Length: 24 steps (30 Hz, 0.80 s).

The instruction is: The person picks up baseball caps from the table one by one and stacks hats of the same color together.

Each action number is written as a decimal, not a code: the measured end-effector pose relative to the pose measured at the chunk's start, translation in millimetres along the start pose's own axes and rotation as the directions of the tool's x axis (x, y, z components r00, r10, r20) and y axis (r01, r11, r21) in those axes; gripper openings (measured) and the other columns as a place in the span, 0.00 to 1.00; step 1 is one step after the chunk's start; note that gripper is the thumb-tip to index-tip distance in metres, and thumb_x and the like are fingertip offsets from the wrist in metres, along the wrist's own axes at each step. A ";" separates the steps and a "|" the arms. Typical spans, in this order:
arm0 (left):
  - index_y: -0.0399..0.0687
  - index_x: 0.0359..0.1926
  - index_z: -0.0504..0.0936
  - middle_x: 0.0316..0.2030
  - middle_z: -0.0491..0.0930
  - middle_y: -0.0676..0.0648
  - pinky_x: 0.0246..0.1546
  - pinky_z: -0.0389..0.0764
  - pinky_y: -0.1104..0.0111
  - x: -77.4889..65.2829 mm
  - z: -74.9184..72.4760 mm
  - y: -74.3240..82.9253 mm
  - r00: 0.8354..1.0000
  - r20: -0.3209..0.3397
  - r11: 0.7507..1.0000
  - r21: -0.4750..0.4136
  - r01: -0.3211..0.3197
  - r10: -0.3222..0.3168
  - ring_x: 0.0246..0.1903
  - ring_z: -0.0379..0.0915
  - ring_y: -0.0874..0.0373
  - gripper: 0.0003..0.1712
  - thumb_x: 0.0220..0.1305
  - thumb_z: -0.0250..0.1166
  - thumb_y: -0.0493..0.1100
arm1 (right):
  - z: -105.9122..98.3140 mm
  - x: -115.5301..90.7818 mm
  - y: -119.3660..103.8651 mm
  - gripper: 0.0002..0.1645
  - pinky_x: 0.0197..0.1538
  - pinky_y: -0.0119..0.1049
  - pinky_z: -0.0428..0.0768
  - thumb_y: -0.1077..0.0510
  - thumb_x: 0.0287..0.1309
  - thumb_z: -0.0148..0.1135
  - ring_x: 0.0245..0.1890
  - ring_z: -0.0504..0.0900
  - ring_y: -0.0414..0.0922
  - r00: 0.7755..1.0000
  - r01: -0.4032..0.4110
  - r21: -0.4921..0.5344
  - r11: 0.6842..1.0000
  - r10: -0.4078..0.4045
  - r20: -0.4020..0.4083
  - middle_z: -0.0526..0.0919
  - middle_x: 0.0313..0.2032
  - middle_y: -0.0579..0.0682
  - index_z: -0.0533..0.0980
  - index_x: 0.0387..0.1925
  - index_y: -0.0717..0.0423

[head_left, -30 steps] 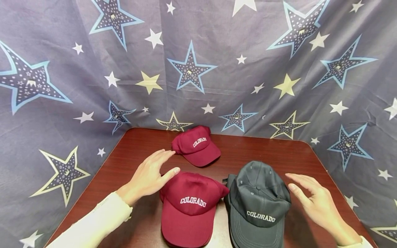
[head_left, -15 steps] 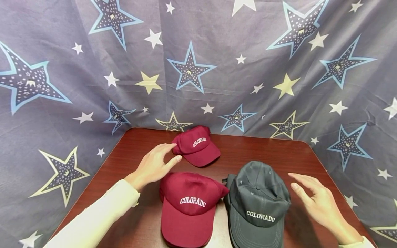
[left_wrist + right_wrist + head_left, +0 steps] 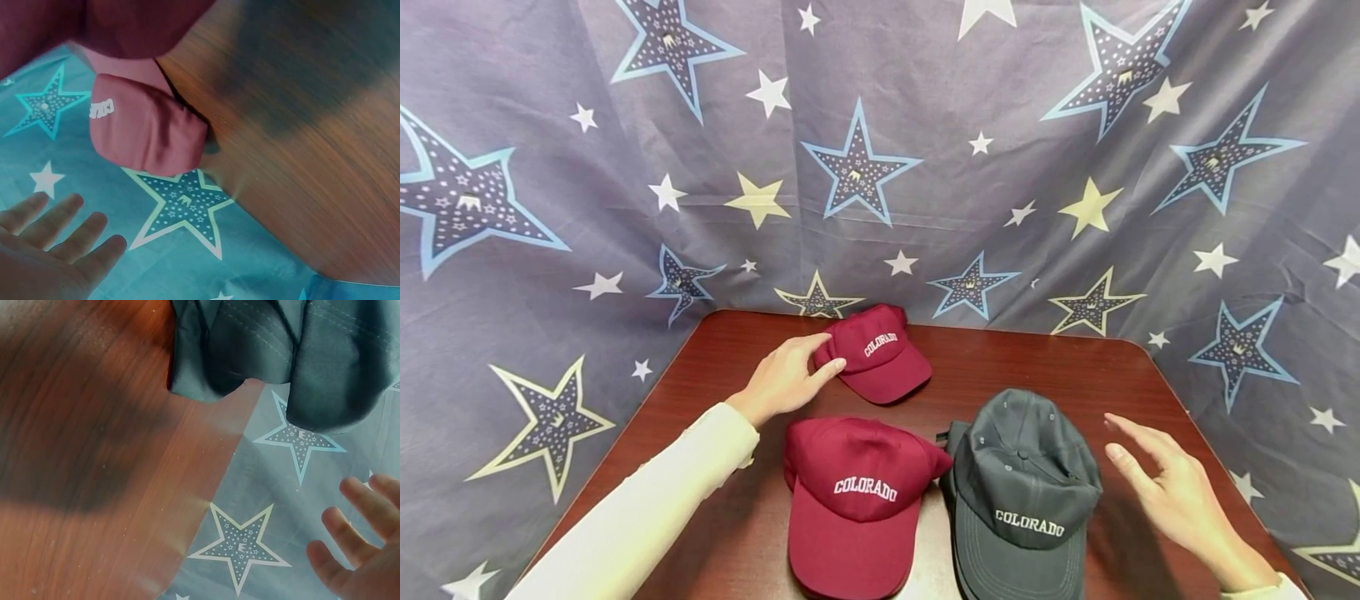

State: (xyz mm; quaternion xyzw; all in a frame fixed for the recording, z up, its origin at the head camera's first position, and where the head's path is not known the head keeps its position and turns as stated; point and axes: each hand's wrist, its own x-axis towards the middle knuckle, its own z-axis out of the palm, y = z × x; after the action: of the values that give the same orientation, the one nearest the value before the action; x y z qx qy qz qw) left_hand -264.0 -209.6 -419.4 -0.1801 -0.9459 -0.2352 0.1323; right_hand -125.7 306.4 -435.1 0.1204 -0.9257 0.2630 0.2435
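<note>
My left hand (image 3: 787, 376) is at the left side of the far maroon cap (image 3: 880, 354), its fingertips overlapping the cap's edge in the head view; its fingers look relaxed in the left wrist view. Nearer me lies a second maroon cap (image 3: 853, 507) with white COLORADO lettering, its brim toward me. To its right sits a dark grey cap (image 3: 1024, 492) with the same lettering, seemingly over another dark brim. My right hand (image 3: 1172, 483) hovers to the right of the grey cap, fingers apart from it and holding nothing.
The caps lie on a reddish-brown wooden table (image 3: 1037, 358) with rounded far corners. A grey star-patterned cloth (image 3: 925, 67) hangs behind the table and along both sides.
My left hand has moved forward and slightly right, from beside the near maroon cap to the far one. My right hand has barely shifted, and the caps stay in place.
</note>
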 end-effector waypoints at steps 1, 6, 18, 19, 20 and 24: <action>0.44 0.69 0.75 0.64 0.77 0.39 0.64 0.73 0.47 3.0 1.3 -1.3 1.000 0.000 1.000 -0.001 0.000 0.000 0.65 0.72 0.43 0.37 0.69 0.64 0.62 | -0.3 0.0 0.5 0.27 0.49 0.26 0.66 0.54 0.67 0.68 0.60 0.63 0.16 1.000 -0.002 -0.002 1.000 0.002 -0.001 0.83 0.58 0.54 0.78 0.66 0.37; 0.45 0.69 0.75 0.63 0.78 0.40 0.61 0.75 0.47 17.1 8.4 -5.6 1.000 0.017 1.000 0.008 0.020 -0.020 0.64 0.73 0.44 0.36 0.69 0.64 0.61 | -1.0 -0.6 1.5 0.27 0.50 0.22 0.64 0.54 0.67 0.68 0.60 0.62 0.15 1.000 -0.006 0.005 1.000 0.006 0.003 0.82 0.58 0.53 0.78 0.66 0.39; 0.42 0.71 0.72 0.64 0.77 0.38 0.59 0.76 0.45 35.3 20.9 -11.8 0.995 0.074 0.997 0.017 0.070 -0.071 0.63 0.74 0.42 0.39 0.69 0.64 0.61 | 0.7 -0.8 1.1 0.27 0.51 0.17 0.61 0.54 0.67 0.68 0.61 0.63 0.16 1.000 -0.004 0.019 1.000 0.004 0.007 0.82 0.59 0.52 0.78 0.66 0.39; 0.42 0.71 0.72 0.64 0.77 0.38 0.58 0.76 0.44 36.2 21.6 -12.6 0.994 0.075 0.997 0.015 0.074 -0.075 0.63 0.74 0.41 0.39 0.69 0.65 0.60 | 0.9 -0.8 1.1 0.27 0.52 0.16 0.60 0.54 0.67 0.68 0.61 0.63 0.17 1.000 -0.003 0.023 1.000 0.003 0.007 0.82 0.59 0.52 0.77 0.66 0.39; 0.42 0.71 0.72 0.63 0.77 0.37 0.58 0.76 0.44 37.5 22.5 -13.7 0.994 0.079 0.997 0.015 0.080 -0.081 0.63 0.74 0.41 0.39 0.69 0.65 0.60 | 1.1 -0.9 1.1 0.28 0.52 0.16 0.60 0.55 0.66 0.68 0.61 0.63 0.17 1.000 -0.002 0.023 1.000 0.002 0.007 0.82 0.59 0.52 0.77 0.66 0.39; 0.42 0.72 0.70 0.63 0.77 0.36 0.59 0.76 0.44 43.6 26.7 -18.3 0.990 0.099 0.995 0.013 0.097 -0.098 0.62 0.74 0.40 0.40 0.68 0.65 0.60 | 1.2 -1.6 1.1 0.28 0.53 0.15 0.59 0.55 0.66 0.69 0.61 0.63 0.16 1.000 -0.003 0.027 1.000 0.003 0.001 0.82 0.59 0.51 0.77 0.66 0.38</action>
State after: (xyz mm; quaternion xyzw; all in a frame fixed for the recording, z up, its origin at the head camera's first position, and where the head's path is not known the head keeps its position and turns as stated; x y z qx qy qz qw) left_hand -315.0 -199.3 -434.9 -0.1447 -0.9599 -0.2285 0.0740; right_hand -125.2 306.8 -437.3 0.1221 -0.9224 0.2758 0.2412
